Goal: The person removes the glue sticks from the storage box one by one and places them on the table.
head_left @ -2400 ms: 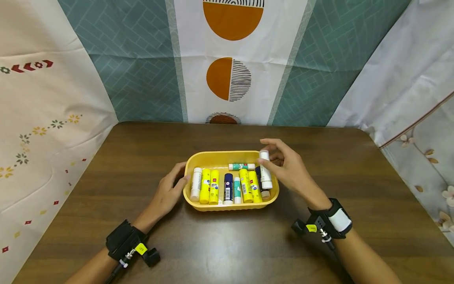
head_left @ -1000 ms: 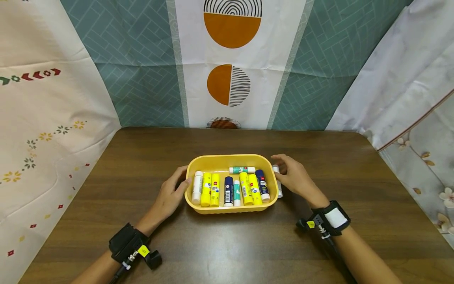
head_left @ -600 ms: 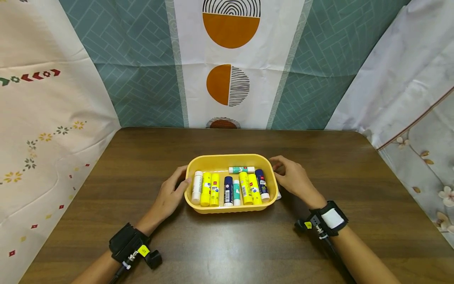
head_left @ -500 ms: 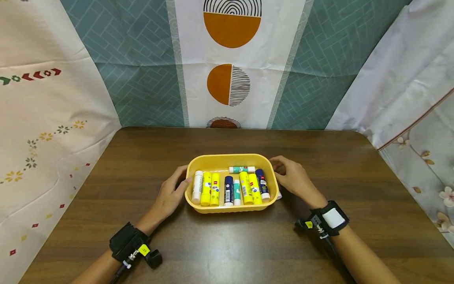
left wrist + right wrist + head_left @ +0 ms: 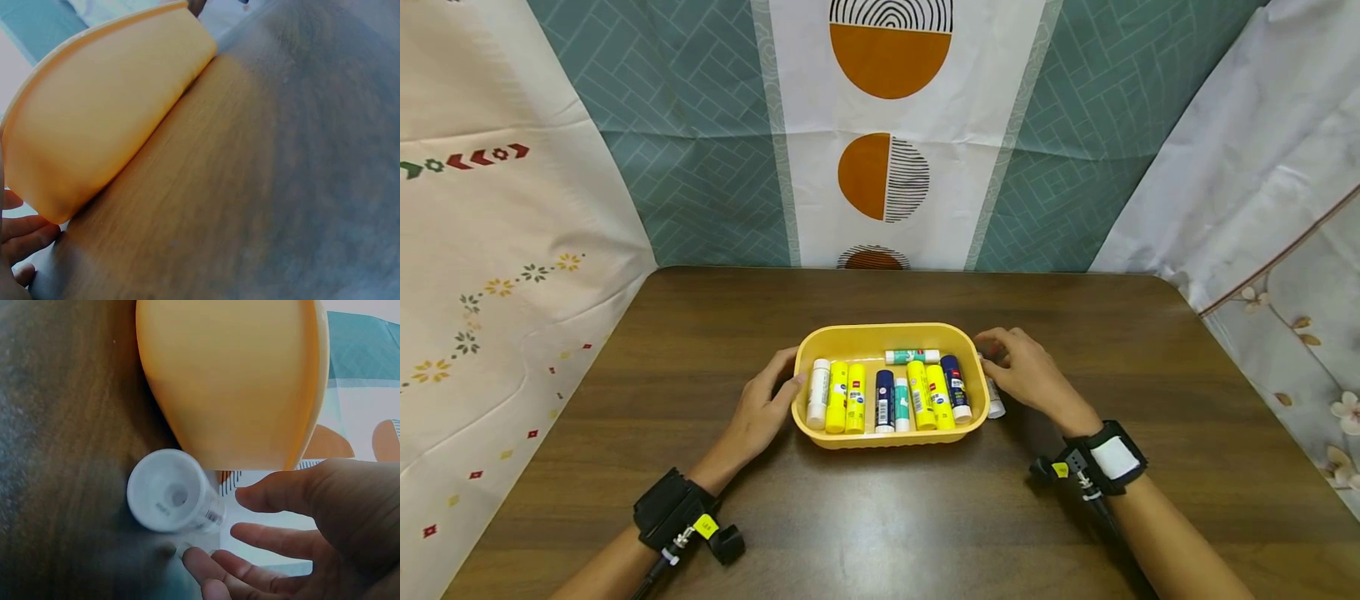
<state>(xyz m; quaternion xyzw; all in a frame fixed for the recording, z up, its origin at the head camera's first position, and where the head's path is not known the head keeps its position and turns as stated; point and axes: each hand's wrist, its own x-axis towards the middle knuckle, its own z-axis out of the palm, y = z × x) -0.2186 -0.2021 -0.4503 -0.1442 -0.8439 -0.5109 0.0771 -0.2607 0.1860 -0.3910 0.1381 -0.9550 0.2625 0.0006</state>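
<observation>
A yellow plastic basket [image 5: 891, 442] sits mid-table with several glue sticks inside. My left hand [image 5: 763, 404] grips its left end, thumb at the rim and fingers round the outside; in the left wrist view the fingertips [image 5: 37, 234] touch the basket's lower corner. A white glue stick [image 5: 995, 402] lies on the table along the basket's right side, its hollow-looking end facing the camera in the right wrist view. Beside it, my right hand [image 5: 1022, 371] has thumb and fingers spread apart, fingertips near the stick and nothing between them.
In the basket are a white glue stick [image 5: 817, 396], yellow ones [image 5: 855, 400], navy ones [image 5: 884, 402] and small teal-and-white ones, one [image 5: 912, 357] lying crosswise at the back. The brown wooden table [image 5: 880, 517] meets patterned cloth [image 5: 891, 192] at its back edge.
My right hand has carried the white glue stick from above the basket to the table at its right, then loosened its fingers and drawn slightly right. My left hand stays on the basket.
</observation>
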